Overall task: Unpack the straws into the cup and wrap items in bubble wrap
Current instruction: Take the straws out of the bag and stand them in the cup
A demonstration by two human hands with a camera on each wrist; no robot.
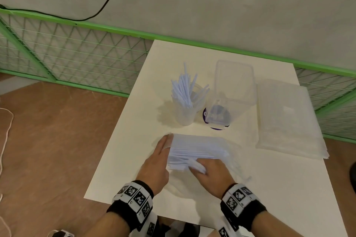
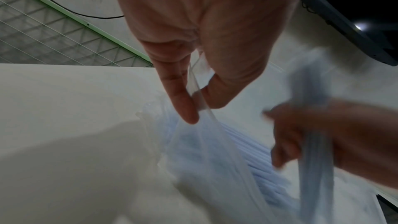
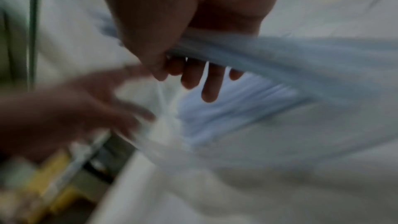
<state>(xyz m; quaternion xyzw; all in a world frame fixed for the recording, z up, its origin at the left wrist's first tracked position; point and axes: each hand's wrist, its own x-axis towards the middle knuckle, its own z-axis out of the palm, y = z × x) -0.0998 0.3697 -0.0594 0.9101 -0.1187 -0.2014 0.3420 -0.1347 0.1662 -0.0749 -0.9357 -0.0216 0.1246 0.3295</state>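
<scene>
A clear plastic bag [image 1: 200,146] of pale blue-white straws lies on the white table [image 1: 123,150] in front of me. My left hand [image 1: 158,161] pinches the bag's open edge [image 2: 198,91] between thumb and forefinger. My right hand [image 1: 210,171] grips a bundle of straws [image 3: 280,54] at the bag's mouth; the same bundle [image 2: 312,142] shows blurred in the left wrist view. Behind the bag stands a clear cup [image 1: 185,115] with several straws [image 1: 183,88] upright in it.
A clear lidded plastic container [image 1: 234,82] stands right of the cup, with a dark purple round object [image 1: 216,117] at its near end. A folded stack of bubble wrap [image 1: 287,117] lies at the table's right. A green wire fence [image 1: 77,52] runs behind.
</scene>
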